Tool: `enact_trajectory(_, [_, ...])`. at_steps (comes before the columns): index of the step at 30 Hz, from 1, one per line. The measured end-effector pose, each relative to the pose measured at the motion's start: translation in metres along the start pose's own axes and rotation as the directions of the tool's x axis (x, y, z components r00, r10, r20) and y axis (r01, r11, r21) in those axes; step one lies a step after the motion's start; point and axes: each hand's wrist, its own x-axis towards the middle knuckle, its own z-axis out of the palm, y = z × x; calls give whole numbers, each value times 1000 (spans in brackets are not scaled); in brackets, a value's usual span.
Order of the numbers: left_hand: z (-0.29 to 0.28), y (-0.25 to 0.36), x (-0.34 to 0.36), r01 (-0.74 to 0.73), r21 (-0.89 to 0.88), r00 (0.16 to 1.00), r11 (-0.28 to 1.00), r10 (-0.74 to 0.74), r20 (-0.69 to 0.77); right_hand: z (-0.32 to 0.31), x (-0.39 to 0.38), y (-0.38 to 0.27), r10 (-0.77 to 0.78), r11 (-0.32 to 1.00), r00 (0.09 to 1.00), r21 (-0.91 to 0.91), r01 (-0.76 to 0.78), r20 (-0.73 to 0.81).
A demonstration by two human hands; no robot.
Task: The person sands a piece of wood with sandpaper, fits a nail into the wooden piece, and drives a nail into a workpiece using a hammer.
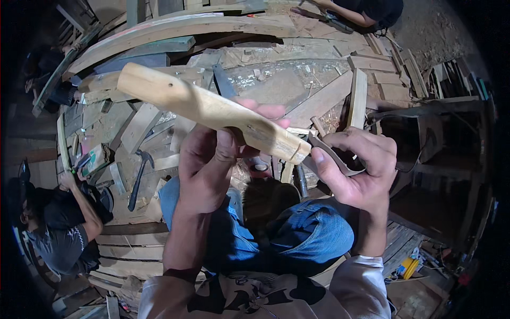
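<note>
My left hand (204,165) is closed round a pale, rounded piece of wood (196,103), with the thumb on the near side and fingertips showing beyond it. The wood slants from upper left to lower right in front of me. Grooves are cut across its lower right end. My right hand (372,165) pinches a bent strip of sandpaper (342,162) between thumb and fingers. The strip's edge and my right thumb are close to the grooved end; whether they touch it I cannot tell.
A claw hammer (139,178) lies to the left among wood offcuts. Long planks (175,33) lie across the far side. One person (64,239) works at the left, another (366,13) at the far right. A dark wooden frame (435,109) stands at the right.
</note>
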Motion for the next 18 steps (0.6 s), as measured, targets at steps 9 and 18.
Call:
enact_trajectory(9, [-4,-3,-3,38,-22,999,999,-37,37,-9,-2,12,1,1000,998,6,-1,-56])
enact_trajectory(18, [2,-7,2,66,57,998,996,-66,7,-4,-37,97,396,910,900,-207,-359,181])
